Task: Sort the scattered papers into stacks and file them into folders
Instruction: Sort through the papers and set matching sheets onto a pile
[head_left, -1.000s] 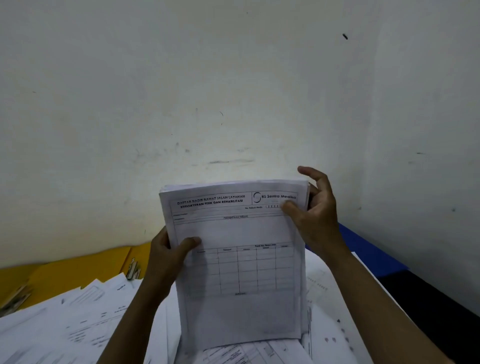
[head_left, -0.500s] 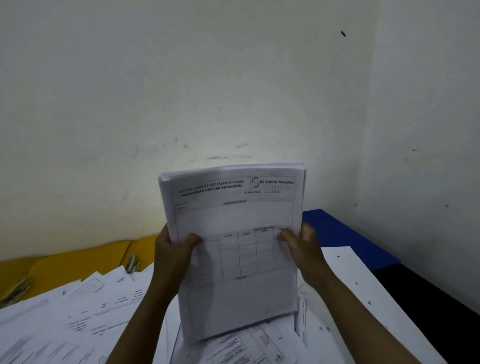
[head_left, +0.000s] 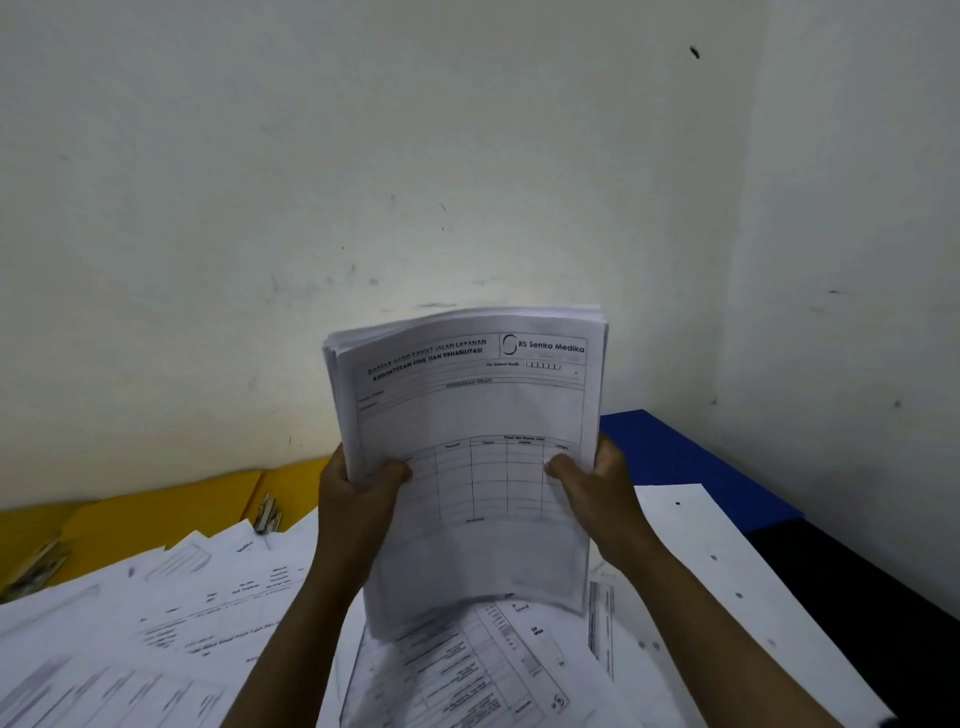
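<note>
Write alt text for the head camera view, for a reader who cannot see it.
Two hands, left hand and right hand, hold a thick stack of forms upright by its sides in front of a pale wall. Below lie scattered papers, with yellow folders at left and a blue folder at right.

Dim scene overall, cool grey-green cast. One bright patch on the wall (head_left: 415, 312) right behind the top of the paper stack (head_left: 467, 441), fading toward the corners; light seems to come from the camera side. Lower half of the stack's front sheet is in shadow, print there smeared. Header text up top is legible. Loose sheets (head_left: 182, 623) at bottom left are soft and motion-blurred. Wide-angle bend shows at the edges: the wall base curves. Dark vignette at right, black area bottom right lacks detail.
</note>
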